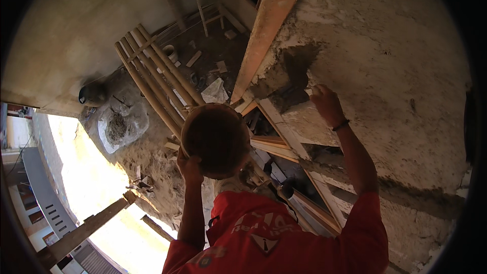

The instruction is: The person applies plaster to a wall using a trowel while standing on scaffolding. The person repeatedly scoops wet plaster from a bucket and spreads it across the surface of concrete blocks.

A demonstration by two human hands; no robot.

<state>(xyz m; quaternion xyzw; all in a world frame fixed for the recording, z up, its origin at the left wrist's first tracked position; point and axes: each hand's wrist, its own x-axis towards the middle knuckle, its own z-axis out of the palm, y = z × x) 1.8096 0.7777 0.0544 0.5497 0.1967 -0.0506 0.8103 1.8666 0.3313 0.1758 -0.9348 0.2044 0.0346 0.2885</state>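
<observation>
My left hand [190, 168] is closed on the rim of a round, dark bucket [215, 142], held in front of my chest. The inside of the bucket is too dark to make out its contents. My right hand [325, 102] is raised to the rough plastered wall [385, 71] and closed on the handle of a trowel [294, 97]. Its dark blade lies close to the wall, beside the orange-brown wooden post. Just above the blade, a dark patch of wet mortar [302, 63] marks the wall.
An orange-brown post [271, 25] rises beside the wall. Bamboo poles [152, 73] tied with a crosspiece slope down behind the bucket. Below are a mortar heap [119, 126], a black tub [92, 94], wood scraps and a small bucket [169, 50]. Wooden frames [276, 144] run below my right arm.
</observation>
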